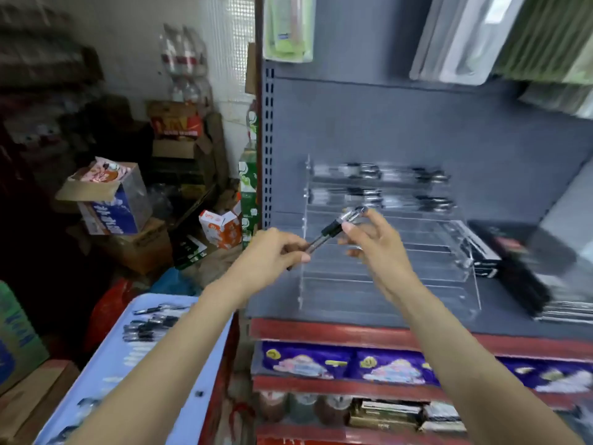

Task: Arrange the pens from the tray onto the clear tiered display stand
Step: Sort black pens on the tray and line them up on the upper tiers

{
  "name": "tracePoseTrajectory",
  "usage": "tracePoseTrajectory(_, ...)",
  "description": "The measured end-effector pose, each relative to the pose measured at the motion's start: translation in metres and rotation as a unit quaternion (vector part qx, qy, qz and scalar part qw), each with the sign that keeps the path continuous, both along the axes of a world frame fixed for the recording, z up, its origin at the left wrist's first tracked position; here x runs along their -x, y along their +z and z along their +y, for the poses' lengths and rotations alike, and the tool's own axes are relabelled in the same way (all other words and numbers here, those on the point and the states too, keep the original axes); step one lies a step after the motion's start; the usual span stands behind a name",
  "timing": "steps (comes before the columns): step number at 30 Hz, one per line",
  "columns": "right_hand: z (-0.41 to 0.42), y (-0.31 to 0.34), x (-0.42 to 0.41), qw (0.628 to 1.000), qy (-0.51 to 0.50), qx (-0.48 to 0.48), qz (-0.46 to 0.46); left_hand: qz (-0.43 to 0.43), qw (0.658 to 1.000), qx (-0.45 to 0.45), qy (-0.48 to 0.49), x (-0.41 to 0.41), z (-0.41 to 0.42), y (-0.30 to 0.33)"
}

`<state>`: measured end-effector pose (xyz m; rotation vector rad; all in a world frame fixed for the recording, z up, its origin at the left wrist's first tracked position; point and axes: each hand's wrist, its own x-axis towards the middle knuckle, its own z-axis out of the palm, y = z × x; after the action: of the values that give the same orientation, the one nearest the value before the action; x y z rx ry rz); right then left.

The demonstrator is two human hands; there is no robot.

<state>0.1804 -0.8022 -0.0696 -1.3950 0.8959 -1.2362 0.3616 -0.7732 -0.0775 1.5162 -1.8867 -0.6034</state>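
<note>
Pen (333,231): held slantwise between both hands, in front of the stand's middle tiers, its clear end up and to the right
Left hand (276,252): curled round the pen's lower end, thumb and fingers pinching it
Right hand (375,242): fingertips pinch the pen's upper part, the other fingers spread loosely
Display stand (385,252): clear, tiered, on the grey shelf (353,313) just behind the grip; its top two tiers carry pens, the tiers level with the hands and below look bare
Tray (128,358): pale blue, below and left of the grip, under the left forearm, with dark pens (150,326) lying loose toward its far end
Black boxes (500,248): right of the stand, blurred
</note>
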Motion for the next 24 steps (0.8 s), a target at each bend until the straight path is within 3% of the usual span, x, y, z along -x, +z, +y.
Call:
tracePoseTrajectory(5,-0.046,0.017,0.080,0.998,-0.024,0.027,-0.042,-0.069,0.992,0.104,0.028,0.063,-0.055,0.024)
tracePoseTrajectory(9,-0.083,0.021,0.144,0.992,-0.104,0.024,-0.064,-0.038,0.982,0.154,0.101,0.103,-0.085,0.023)
tracePoseTrajectory(13,-0.112,0.019,0.190,0.985,-0.160,0.038,-0.045,-0.001,0.985,0.134,0.112,0.130,-0.109,0.014)
tracePoseTrajectory(24,-0.147,0.013,0.213,0.988,-0.136,0.016,-0.067,-0.221,0.965,0.100,0.099,0.180,-0.152,0.004)
